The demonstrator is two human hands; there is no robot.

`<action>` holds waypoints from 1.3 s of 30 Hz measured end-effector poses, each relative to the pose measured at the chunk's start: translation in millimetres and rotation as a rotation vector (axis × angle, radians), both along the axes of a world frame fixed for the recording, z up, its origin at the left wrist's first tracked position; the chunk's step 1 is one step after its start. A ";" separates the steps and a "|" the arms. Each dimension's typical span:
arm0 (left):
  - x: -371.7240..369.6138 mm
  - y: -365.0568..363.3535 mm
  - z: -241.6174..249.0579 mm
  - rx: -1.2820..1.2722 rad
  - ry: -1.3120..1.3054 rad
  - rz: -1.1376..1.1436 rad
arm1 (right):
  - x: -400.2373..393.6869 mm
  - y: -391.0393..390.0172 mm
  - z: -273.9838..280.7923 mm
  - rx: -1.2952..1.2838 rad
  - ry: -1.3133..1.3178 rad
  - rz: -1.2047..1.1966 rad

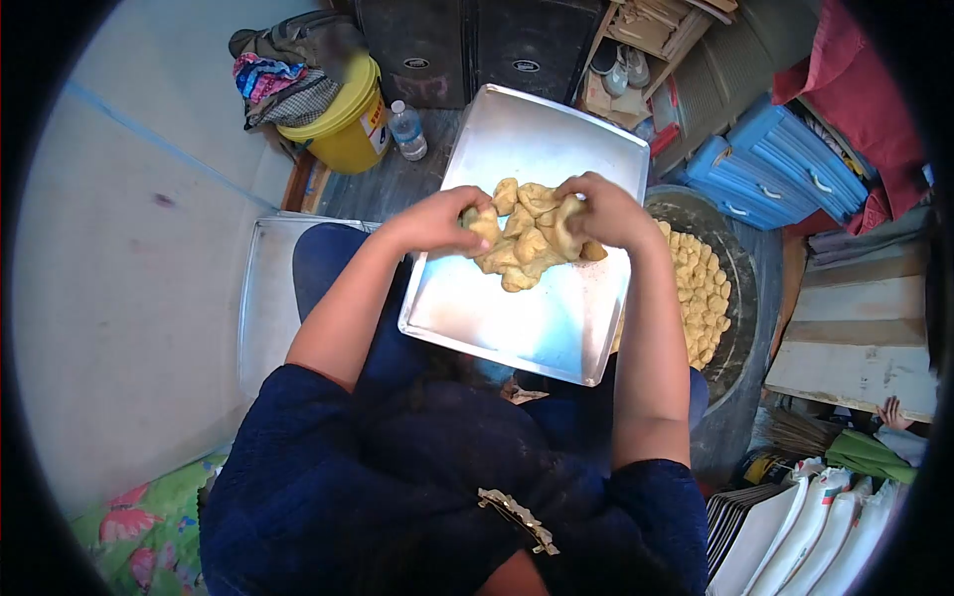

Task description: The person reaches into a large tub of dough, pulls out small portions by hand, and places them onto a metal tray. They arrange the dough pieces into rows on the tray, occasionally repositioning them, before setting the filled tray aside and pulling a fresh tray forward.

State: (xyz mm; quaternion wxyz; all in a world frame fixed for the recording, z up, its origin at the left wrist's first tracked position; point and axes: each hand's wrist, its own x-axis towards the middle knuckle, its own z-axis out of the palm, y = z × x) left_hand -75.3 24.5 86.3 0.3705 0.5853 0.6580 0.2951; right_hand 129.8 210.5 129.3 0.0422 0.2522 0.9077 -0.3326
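Note:
A shallow metal tray [462, 318] rests across my lap, tilted a little in view. On its middle lies a lumpy heap of yellowish dough [522, 248]. My left hand [455, 219] is curled around a piece of dough at the heap's left side. At the heap's right side, my right hand [608, 211] grips another lump of dough, its fingers bent over the top. Part of each held lump is hidden by the fingers. Right of the tray, partly behind my right forearm, a round dark basin [740, 288] holds many small dough pieces [701, 293].
Beyond the tray stand a yellow bucket [348, 124] with clothes on it, a water bottle [407, 131] and black speakers [522, 50]. Another metal tray [260, 298] lies at my left. Blue drawers [775, 169] are at the right. Another person's hand [892, 412] shows at the far right.

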 end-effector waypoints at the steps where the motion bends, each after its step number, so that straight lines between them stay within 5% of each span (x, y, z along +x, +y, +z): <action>1: -0.8 2.1 2.8 -0.034 -0.032 0.089 | -7.7 7.0 -2.2 -0.031 0.035 -0.079; 6: -6.0 30.8 25.1 -0.161 -0.128 0.304 | -32.2 26.7 -28.0 -0.101 0.176 -0.272; 8: -20.8 52.3 -4.2 0.100 -0.100 0.333 | -43.0 23.4 -46.3 0.146 0.073 -0.102; 9: -27.3 63.1 -20.3 0.213 0.024 0.356 | -51.0 15.8 -34.0 0.054 -0.187 -0.099; 12: -43.6 88.3 -49.8 0.339 0.252 0.513 | -45.3 12.3 -44.8 0.276 -0.067 0.074; 14: -53.0 102.2 -55.6 0.351 0.165 0.554 | -50.5 24.3 -37.6 0.089 -0.055 0.086; 16: -56.6 115.9 -48.8 0.162 -0.322 0.713 | -55.4 40.3 -40.0 -0.102 -0.041 0.098; 19: -57.8 139.7 -56.8 0.389 -0.440 0.722 | -74.5 69.5 -59.1 -0.451 0.414 -0.347; 21: -63.3 152.9 -61.6 0.486 -0.490 0.715 | -87.8 73.2 -66.1 -0.203 0.405 -0.439; 23: -66.0 159.9 -61.4 0.514 0.229 0.629 | -93.7 71.1 -76.0 0.168 0.341 -0.493; 30: -63.7 166.3 -54.1 0.380 0.403 0.372 | -83.7 68.0 -69.3 0.061 0.352 -0.561; 32: -67.8 164.9 -50.6 0.297 0.404 0.298 | -62.3 62.7 -73.9 0.267 0.292 -0.226; 34: -70.3 162.6 -53.1 0.301 0.403 0.282 | -54.3 57.5 -73.2 0.212 0.319 -0.204; 37: -66.8 165.1 -55.5 0.342 0.431 0.288 | -44.7 80.4 -83.9 -0.262 0.465 -0.473; 39: -63.8 166.8 -58.1 0.373 0.457 0.314 | -50.0 96.0 -90.6 -0.206 0.629 -0.620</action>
